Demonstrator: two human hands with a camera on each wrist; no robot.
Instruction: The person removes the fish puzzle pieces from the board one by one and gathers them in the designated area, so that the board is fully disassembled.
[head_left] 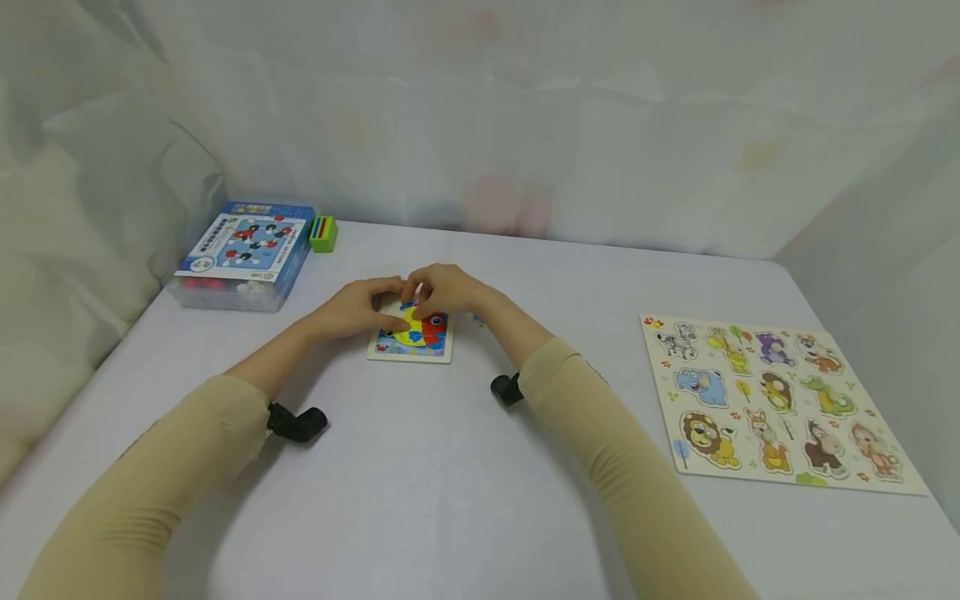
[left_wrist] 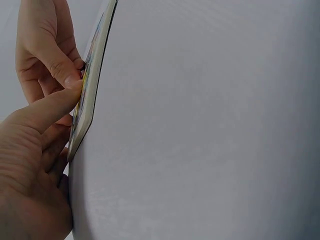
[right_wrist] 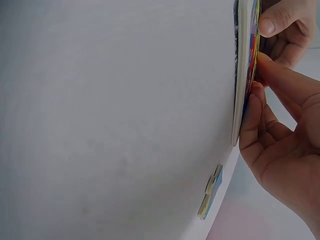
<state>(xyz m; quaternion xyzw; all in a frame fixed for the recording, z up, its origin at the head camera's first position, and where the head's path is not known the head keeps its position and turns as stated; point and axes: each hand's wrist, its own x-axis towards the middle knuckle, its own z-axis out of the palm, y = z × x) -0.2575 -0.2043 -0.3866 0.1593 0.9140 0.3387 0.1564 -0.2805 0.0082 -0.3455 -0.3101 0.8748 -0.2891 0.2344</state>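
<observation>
A small square jigsaw puzzle board (head_left: 408,360) with a bright yellow, red and blue picture lies flat on the table, partly covered by both hands. My left hand (head_left: 352,310) holds its left side, with the thumb pressed on the picture and the other fingers around the far left edge. From the right, my right hand (head_left: 450,289) reaches over the far part, its fingers curled at the edge and its thumb (right_wrist: 280,70) on the picture. The thumbs are close together on the yellow area. Loose puzzle pieces (right_wrist: 210,192) lie beyond the board, mostly behind my right wrist in the head view.
A boxed molecular model set (head_left: 247,250) stands at the back left, with a small green block-shaped item (head_left: 324,235) beside it. On the right lies a large animal puzzle board (head_left: 765,404). White curtains (head_left: 525,117) hang behind the white table (head_left: 420,475).
</observation>
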